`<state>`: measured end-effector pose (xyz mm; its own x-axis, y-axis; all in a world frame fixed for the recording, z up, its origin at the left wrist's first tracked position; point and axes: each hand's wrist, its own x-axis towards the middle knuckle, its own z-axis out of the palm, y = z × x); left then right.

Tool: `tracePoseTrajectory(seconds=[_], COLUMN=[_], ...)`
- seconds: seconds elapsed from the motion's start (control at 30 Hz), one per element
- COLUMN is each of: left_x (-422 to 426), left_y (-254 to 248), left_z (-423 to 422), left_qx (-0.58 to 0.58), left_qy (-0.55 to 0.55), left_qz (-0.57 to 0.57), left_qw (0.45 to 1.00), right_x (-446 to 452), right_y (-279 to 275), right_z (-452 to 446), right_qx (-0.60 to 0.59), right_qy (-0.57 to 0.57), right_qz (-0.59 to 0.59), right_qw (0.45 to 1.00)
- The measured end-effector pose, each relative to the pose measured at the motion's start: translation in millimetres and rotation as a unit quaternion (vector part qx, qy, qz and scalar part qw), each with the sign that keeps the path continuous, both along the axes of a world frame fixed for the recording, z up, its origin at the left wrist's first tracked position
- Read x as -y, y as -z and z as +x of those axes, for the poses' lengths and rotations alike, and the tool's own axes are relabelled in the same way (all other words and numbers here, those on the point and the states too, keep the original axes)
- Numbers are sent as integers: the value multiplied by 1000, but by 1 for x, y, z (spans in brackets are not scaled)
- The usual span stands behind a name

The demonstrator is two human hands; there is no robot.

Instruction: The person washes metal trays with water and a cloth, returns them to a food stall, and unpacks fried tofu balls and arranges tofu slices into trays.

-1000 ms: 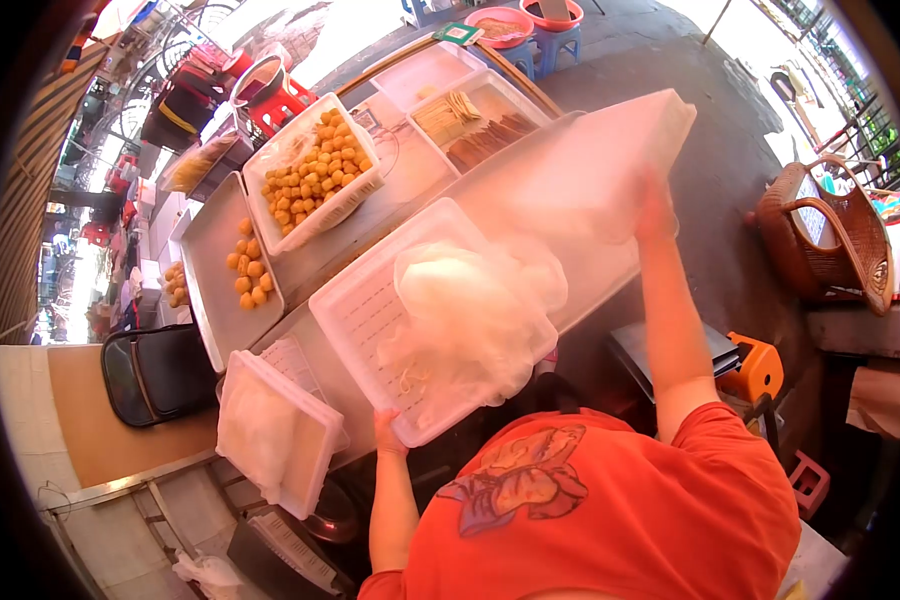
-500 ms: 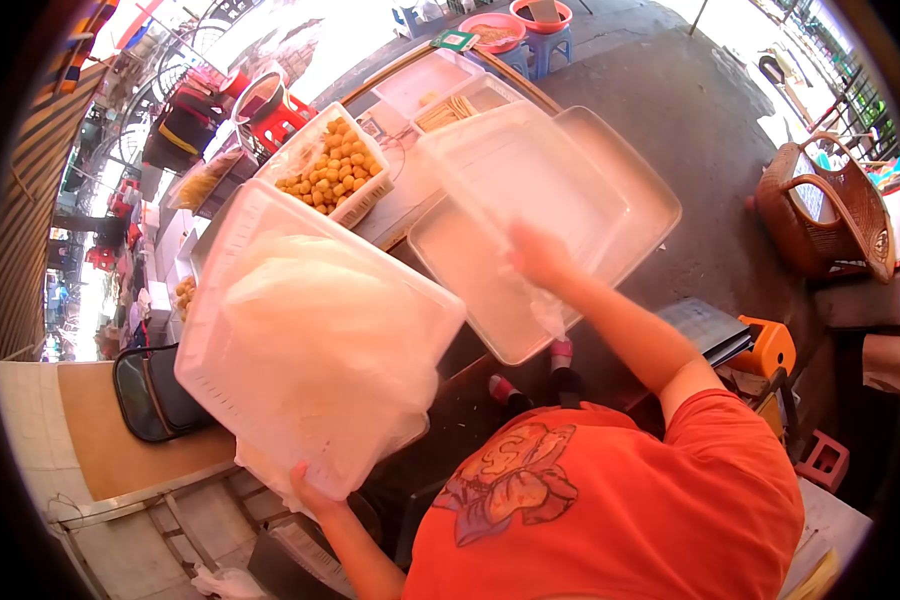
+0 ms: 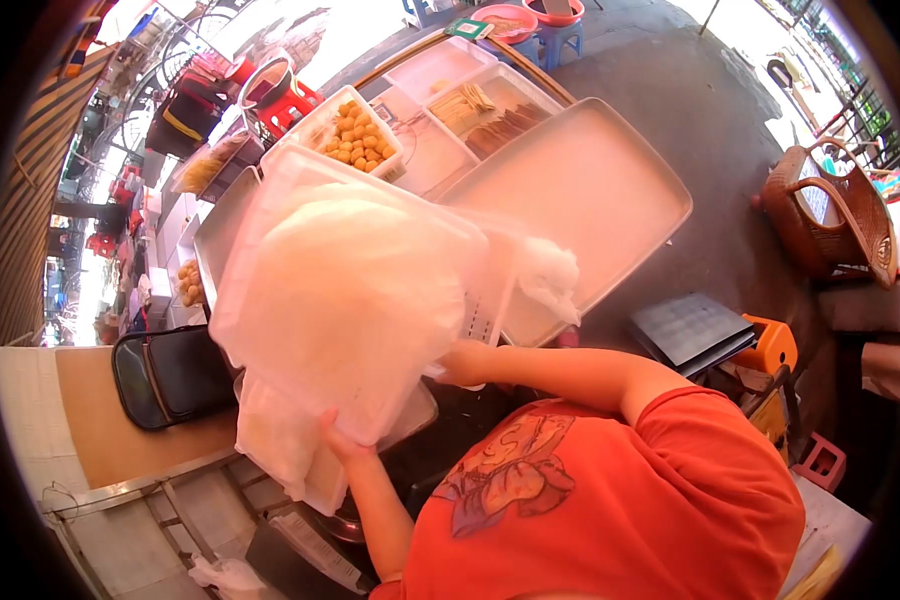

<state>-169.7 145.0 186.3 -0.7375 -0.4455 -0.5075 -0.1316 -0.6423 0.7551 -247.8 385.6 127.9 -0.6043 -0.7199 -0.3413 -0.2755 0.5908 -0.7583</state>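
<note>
My left hand grips the near edge of a translucent white plastic basket, which is tilted above the table's left part. A large pale mass in thin plastic fills much of it. Beside its right end, my right hand is closed on something I cannot make out. Behind that hand, another white container shows partly, with a crumpled clear bag at its right. A wide metal tray lies on the table beyond. Below the raised basket stands a second white container with pale contents.
A box of round golden balls and a bin of flat strips sit at the back. To the right are a wicker basket, a dark flat case and an orange object. A black chair stands left.
The filled basket, lifted from the table and moved left, has since shifted slightly right. My right hand let go of the far container and came back toward me, beside the filled basket.
</note>
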Motion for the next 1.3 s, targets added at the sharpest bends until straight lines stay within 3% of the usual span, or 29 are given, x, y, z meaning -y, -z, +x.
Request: tracePoseTrajectory(seconds=[0.03,0.07,0.13,0.2,0.27,0.4,0.53,0.63,0.77,0.87,0.97,1.03,1.13,1.23,1.3], left_x=[-20,-46,-75,-93,-118,-145,-160,-153,-115,-66,-26,-4,17,26,25], left_y=[-8,-16,52,115,128,120,97,103,90,80,65,61,67,74,72], left_z=[-4,-10,-7,1,2,10,13,13,17,30,45,56,58,57,53], left_qx=[3,5,86,31,45,160,130,73,100,126,110,103,174,149,147], left_qy=[32,65,-1,15,10,76,110,74,19,22,56,68,56,79,74], left_qz=[60,121,73,80,112,148,145,159,79,43,23,26,-19,-44,-67], left_qw=[998,991,994,996,993,973,975,982,992,991,992,992,983,985,984], right_x=[-12,-34,-101,-140,-169,-197,-193,-193,-177,-176,-189,-197,-231,-257,-280], right_y=[30,17,7,18,16,18,39,99,80,83,73,135,115,91,75], right_z=[5,8,13,11,9,-14,-43,-60,-46,-40,-53,-59,-77,-91,-98], right_qx=[-15,1,0,12,11,77,116,-97,-146,-132,2,-37,117,266,380], right_qy=[10,37,154,269,387,507,593,539,392,309,369,498,616,612,540], right_qz=[-39,-22,-20,-21,-39,-176,-213,17,195,242,208,124,-91,-384,-481], right_qw=[999,999,988,963,921,840,768,836,887,910,906,857,774,638,576])
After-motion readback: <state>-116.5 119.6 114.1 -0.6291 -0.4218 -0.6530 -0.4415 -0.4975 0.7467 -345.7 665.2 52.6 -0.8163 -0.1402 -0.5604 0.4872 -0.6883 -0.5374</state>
